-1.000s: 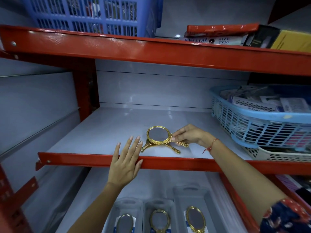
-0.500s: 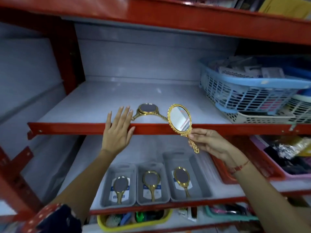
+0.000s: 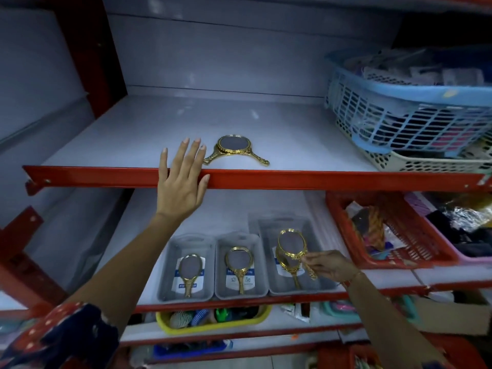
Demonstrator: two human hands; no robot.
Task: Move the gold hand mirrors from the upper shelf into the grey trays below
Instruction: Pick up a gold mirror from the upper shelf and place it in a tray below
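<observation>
My right hand (image 3: 328, 266) pinches the handle of a gold hand mirror (image 3: 291, 245), holding it tilted over the rightmost grey tray (image 3: 282, 287), above another gold mirror lying there. The left grey tray (image 3: 170, 262) and the middle grey tray (image 3: 255, 262) each hold one gold mirror on a label card. On the upper shelf (image 3: 292, 145) gold mirrors (image 3: 234, 149) lie stacked flat, two handles showing. My left hand (image 3: 181, 182) rests flat, fingers spread, on the shelf's red front rail (image 3: 319, 179), just left of them.
A blue lattice basket (image 3: 410, 113) sits in a white one at the upper shelf's right end. A red basket (image 3: 386, 233) of goods stands right of the trays. A yellow tub (image 3: 213, 319) of brushes sits on the shelf below.
My right hand has carried the gold mirror down from upper-shelf height to just over the rightmost grey tray. The view has tilted down. My left hand stays on the rail.
</observation>
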